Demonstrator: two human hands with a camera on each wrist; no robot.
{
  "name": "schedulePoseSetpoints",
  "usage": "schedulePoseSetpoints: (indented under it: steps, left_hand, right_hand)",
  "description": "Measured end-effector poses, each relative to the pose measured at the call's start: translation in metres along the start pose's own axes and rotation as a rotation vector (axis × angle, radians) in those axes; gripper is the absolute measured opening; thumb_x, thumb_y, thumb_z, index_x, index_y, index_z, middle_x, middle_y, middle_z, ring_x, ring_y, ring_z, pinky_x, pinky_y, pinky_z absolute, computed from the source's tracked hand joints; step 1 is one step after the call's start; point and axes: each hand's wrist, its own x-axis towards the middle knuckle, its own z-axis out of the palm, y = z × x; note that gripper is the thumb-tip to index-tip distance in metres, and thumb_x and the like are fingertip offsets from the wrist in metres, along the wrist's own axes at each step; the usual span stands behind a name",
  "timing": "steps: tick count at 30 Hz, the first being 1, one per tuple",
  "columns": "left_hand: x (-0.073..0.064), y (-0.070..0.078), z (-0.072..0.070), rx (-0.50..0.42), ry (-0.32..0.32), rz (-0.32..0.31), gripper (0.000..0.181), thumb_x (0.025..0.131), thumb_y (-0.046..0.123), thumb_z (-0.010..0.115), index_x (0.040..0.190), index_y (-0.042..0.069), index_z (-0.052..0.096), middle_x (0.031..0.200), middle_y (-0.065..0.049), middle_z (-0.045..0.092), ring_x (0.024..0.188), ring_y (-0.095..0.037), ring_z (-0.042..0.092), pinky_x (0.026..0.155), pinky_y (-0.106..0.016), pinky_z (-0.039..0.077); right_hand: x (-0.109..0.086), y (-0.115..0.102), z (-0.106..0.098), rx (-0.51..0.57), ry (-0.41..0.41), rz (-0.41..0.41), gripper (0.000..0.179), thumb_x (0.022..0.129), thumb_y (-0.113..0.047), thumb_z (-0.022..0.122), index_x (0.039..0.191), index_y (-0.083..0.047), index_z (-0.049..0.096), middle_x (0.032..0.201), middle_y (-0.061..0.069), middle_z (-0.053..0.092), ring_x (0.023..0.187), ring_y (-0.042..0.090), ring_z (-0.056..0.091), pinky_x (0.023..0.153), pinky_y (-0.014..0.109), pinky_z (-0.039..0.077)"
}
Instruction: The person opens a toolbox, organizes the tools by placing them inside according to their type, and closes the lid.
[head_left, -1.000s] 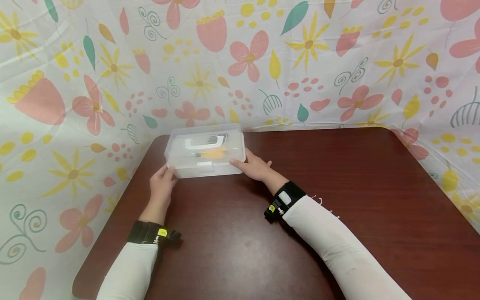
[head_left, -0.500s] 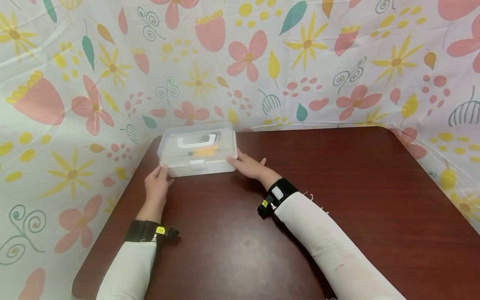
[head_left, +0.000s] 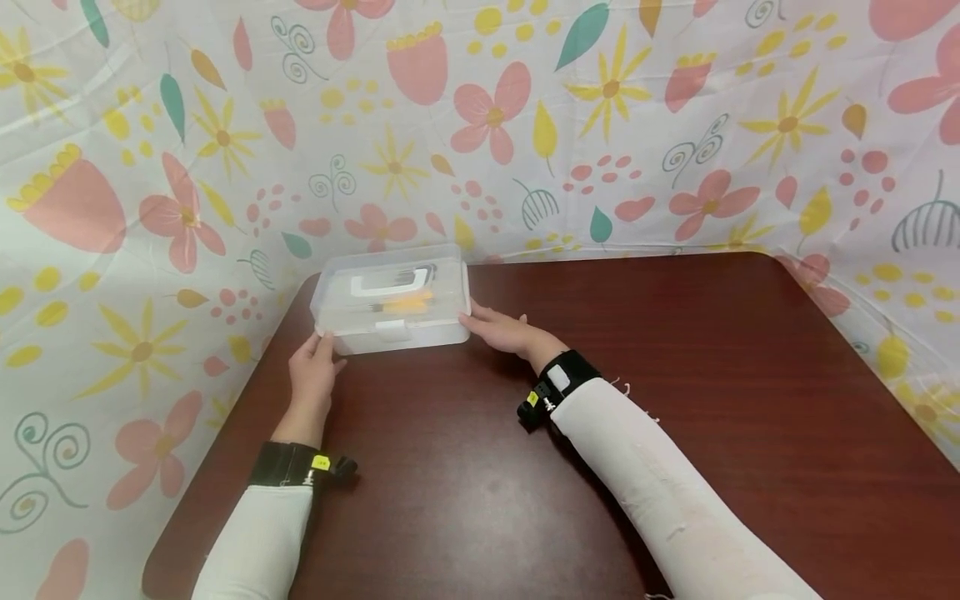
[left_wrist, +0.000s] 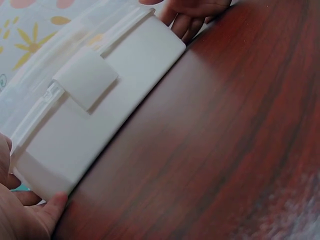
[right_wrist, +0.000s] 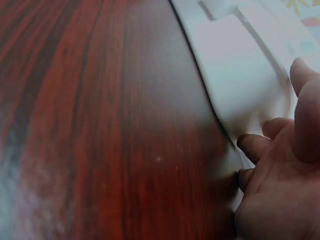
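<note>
A translucent plastic storage box (head_left: 352, 343) with a white handle and front latch stands at the back left of the table. Through its lid show orange and dark things. My left hand (head_left: 311, 379) grips its front left corner, thumb at the front; in the left wrist view the fingers of the left hand (left_wrist: 22, 212) bend around that corner. At the right end, my right hand (head_left: 506, 332) lies with loose fingers against the side. In the right wrist view, the right hand's (right_wrist: 285, 185) thumb stands apart from its fingers, whose tips are at the box's (right_wrist: 230, 65) lower corner.
The dark red-brown table (head_left: 465, 467) extends in front of the box and to its right. A flowered cloth (head_left: 570, 183) hangs close behind the table and along its left side. Both wrists wear black straps with small cameras.
Both hands have moved the box a little to the left along the table, mostly in the first half second. The right thumb now overlaps the box's front less than before.
</note>
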Motion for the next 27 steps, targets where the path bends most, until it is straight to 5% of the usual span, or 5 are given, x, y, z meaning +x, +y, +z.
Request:
schedulePoseSetpoints:
  steps: [9, 18, 27]
  left_hand:
    - [-0.002, 0.005, 0.0, 0.046, -0.102, 0.028, 0.061, 0.108, 0.049, 0.043, 0.164, 0.036, 0.022, 0.174, 0.008, 0.015, 0.16, -0.018, 0.022, 0.121, -0.049, 0.04]
    - [-0.02, 0.033, 0.0, 0.083, -0.237, -0.003, 0.078, 0.109, 0.033, 0.044, 0.166, 0.022, -0.008, 0.174, 0.0, -0.014, 0.162, -0.022, 0.003, 0.126, -0.053, 0.029]
    - [-0.014, 0.02, 0.002, 0.056, -0.218, -0.003, 0.089, 0.108, 0.036, 0.046, 0.16, 0.024, -0.025, 0.174, 0.003, -0.012, 0.162, -0.019, 0.004, 0.127, -0.053, 0.027]
  right_hand:
    - [0.003, -0.005, 0.005, -0.141, -0.036, 0.022, 0.086, 0.088, -0.091, 0.019, 0.158, -0.051, -0.011, 0.176, -0.006, -0.001, 0.163, 0.024, -0.01, 0.113, 0.07, -0.029]
    - [0.0, -0.004, 0.006, -0.157, -0.033, 0.03, 0.081, 0.094, -0.086, 0.014, 0.162, -0.047, -0.005, 0.175, -0.009, 0.003, 0.163, 0.022, -0.009, 0.114, 0.069, -0.03]
    - [0.001, -0.005, 0.006, -0.136, -0.017, 0.014, 0.08, 0.094, -0.085, 0.018, 0.162, -0.048, -0.004, 0.175, -0.008, 0.005, 0.163, 0.026, -0.007, 0.114, 0.07, -0.029]
